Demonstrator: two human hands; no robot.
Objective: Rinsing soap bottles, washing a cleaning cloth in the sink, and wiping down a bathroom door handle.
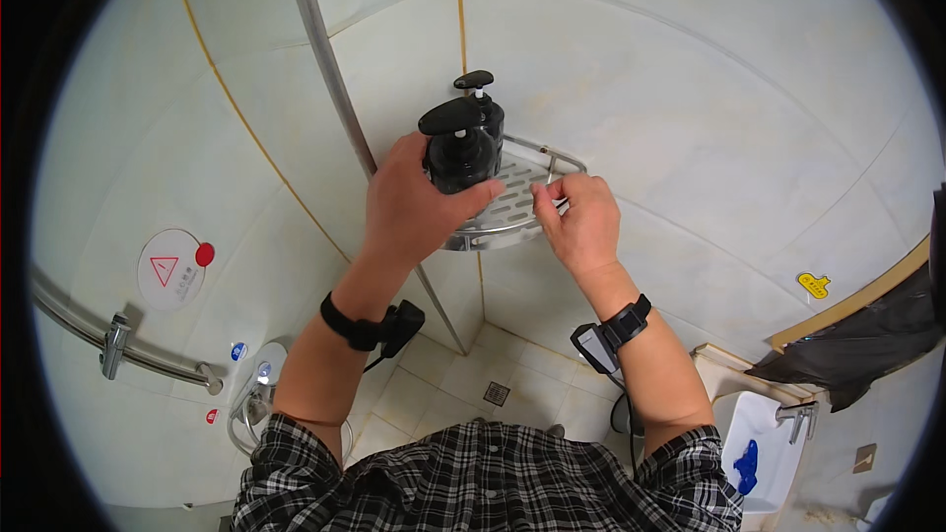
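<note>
My left hand (pixel 421 199) is wrapped around the nearer black pump bottle (pixel 464 157), thumb across its front. A second black pump bottle (pixel 494 118) stands just behind it, partly hidden. Both are at the left side of a metal corner shelf (pixel 517 196) with a slotted base and a raised rail. At the shelf's right front rim is my right hand (pixel 584 218), its fingers curled and the thumb close to the index finger. Something small and dark shows beside those fingers; whether they grip it or the rim is unclear.
A vertical metal pole (pixel 325 52) runs left of the shelf. Lower left are a grab rail (pixel 148 358) and a shower hose (pixel 244 414). A white basin (pixel 765 451) with a blue item (pixel 746 467) stands lower right, near black plastic sheeting (pixel 865 332). A drain (pixel 496 394) sits in the tiled floor.
</note>
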